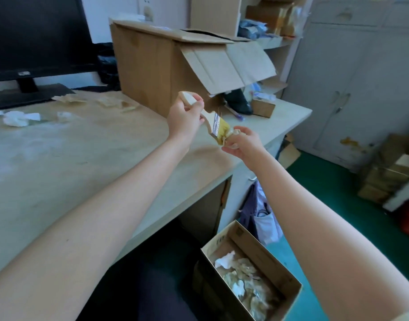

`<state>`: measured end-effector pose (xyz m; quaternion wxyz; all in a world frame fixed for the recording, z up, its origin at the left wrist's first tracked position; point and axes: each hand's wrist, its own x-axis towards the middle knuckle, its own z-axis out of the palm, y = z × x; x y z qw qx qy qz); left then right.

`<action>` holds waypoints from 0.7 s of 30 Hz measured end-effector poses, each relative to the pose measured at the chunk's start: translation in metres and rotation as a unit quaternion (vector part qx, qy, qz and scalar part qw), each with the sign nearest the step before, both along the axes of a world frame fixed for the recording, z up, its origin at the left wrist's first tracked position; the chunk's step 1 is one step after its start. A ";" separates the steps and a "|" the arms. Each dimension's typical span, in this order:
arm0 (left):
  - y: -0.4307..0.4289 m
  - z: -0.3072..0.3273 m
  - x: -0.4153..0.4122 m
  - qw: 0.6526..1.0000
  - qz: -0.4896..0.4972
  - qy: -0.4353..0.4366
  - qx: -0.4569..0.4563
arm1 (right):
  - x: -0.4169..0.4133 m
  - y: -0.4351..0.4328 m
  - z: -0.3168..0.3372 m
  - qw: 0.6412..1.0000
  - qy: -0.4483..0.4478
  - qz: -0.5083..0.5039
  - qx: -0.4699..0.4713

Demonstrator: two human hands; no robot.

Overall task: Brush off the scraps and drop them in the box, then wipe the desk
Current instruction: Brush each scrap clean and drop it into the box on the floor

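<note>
Head view: your left grip (185,117) holds the brush (216,123) handle, bristles slanting down-right into your right grip (244,143), which pinches scraps (232,133); the box (268,260) sits on the floor below, nearer your right

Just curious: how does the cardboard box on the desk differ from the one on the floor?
The box on the desk is larger than the box on the floor. The box on the desk has a flap hanging down its side and its inside is hidden; the box on the floor stands open on top, with scraps inside. Both are brown cardboard.
</note>
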<state>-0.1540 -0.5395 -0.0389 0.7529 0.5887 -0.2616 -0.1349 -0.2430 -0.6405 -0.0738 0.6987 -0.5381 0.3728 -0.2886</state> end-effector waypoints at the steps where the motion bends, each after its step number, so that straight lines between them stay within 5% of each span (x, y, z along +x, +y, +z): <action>1: -0.007 -0.002 -0.009 1.000 -0.010 0.003 0.002 | -0.012 -0.006 -0.004 1.000 -0.005 -0.011 0.002; 9: -0.051 -0.017 -0.074 0.996 -0.087 -0.011 0.036 | -0.086 -0.034 -0.024 0.993 -0.055 -0.100 0.031; 21: -0.084 -0.094 -0.139 0.980 -0.142 -0.017 0.139 | -0.160 -0.055 -0.108 0.984 -0.013 -0.147 0.104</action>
